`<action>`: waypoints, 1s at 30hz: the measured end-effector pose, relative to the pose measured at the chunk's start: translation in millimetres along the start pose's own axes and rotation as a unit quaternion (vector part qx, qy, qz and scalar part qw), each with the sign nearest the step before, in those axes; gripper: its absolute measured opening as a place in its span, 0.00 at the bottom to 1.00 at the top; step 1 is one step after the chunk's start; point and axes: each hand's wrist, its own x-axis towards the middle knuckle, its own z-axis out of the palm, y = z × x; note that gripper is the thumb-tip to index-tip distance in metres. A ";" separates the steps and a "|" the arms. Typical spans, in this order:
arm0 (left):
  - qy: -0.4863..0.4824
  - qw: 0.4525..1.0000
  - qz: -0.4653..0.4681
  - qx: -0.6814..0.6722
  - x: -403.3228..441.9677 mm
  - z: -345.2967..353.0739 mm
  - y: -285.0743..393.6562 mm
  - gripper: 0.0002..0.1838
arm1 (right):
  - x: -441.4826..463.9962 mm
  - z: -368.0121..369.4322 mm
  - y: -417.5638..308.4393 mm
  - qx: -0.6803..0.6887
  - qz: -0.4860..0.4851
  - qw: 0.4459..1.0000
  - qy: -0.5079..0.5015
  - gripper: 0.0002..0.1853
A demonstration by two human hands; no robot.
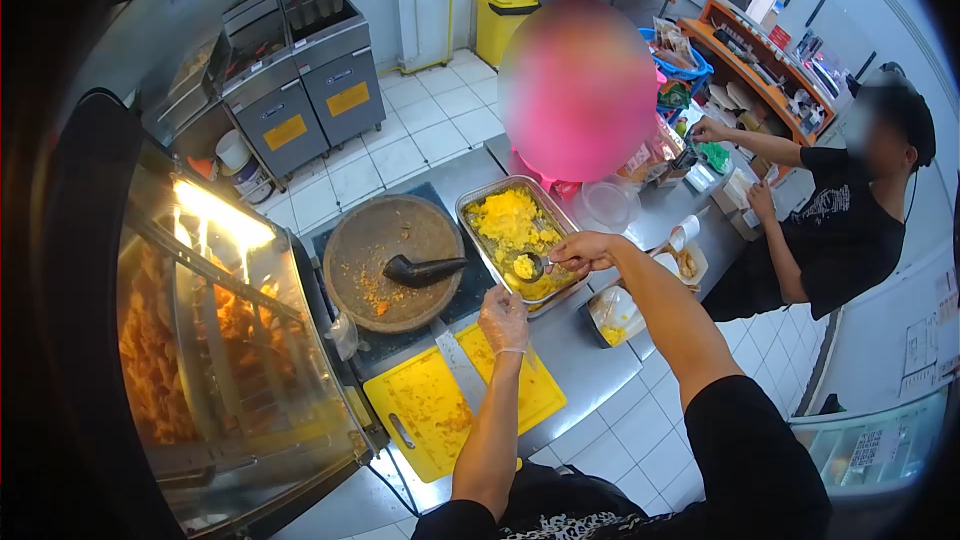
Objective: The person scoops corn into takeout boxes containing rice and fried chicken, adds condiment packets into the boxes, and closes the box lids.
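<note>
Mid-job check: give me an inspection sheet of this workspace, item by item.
Surface: steel counter, crowded with kitchenware.
Job's things: metal tray of yellow food; spoon loaded with some; paper-lined box holding yellow food.
Clutter: yellow cutting board, smeared, broad metal blade across it; stone mortar with crumbs and black pestle.
Hands: left hand gloved, at the tray's near end; right hand holds the spoon.
Cables: black cable beside the display cabinet.
Surroundings: display cabinet lit, at left; fryers beyond; co-worker at right.

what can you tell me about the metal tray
The rectangular, silvery metal tray has raised walls and a narrow rim. It sits slantwise beside the mortar, holding crumbly yellow food. The right hand holds a loaded spoon over its near end; the gloved left hand is at its near corner, contact unclear.
</note>
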 end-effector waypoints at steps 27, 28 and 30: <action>-0.152 0.978 -0.102 -0.099 -203.7 -313.8 93.2 0.19 | -72.3 359.7 143.8 0.071 -0.193 0.973 -0.101 0.14; -0.128 0.982 -0.105 -0.092 -222.6 -343.8 78.1 0.18 | -64.2 391.6 157.3 0.074 -0.172 0.974 -0.127 0.12; -0.078 0.987 -0.128 -0.057 -261.6 -406.5 61.3 0.15 | -42.0 455.1 188.2 0.094 -0.148 0.970 -0.171 0.12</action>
